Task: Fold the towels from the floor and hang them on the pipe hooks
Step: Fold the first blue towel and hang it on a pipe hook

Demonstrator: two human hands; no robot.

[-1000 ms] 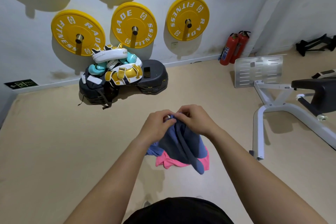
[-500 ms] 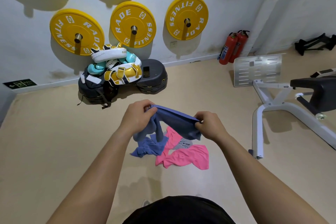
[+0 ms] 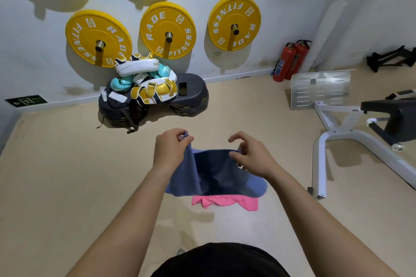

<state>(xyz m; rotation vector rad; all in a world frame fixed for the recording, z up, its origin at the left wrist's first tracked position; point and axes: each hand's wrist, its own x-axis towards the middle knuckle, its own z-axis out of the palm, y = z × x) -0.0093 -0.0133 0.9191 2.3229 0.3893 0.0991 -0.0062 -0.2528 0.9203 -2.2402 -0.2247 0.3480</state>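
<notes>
Head view, forearms outstretched, left hand [image 3: 172, 149] and right hand [image 3: 251, 156] pinching blue towel [image 3: 216, 172] corners

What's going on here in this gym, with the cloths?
A person is holding a blue towel spread out in the air by its top edge. The left hand pinches one corner and the right hand grips the other. A pink towel lies crumpled on the floor just below, not yet folded.

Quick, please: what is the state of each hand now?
Left hand: pinches a corner of the blue towel.
Right hand: pinches its top edge.
</notes>
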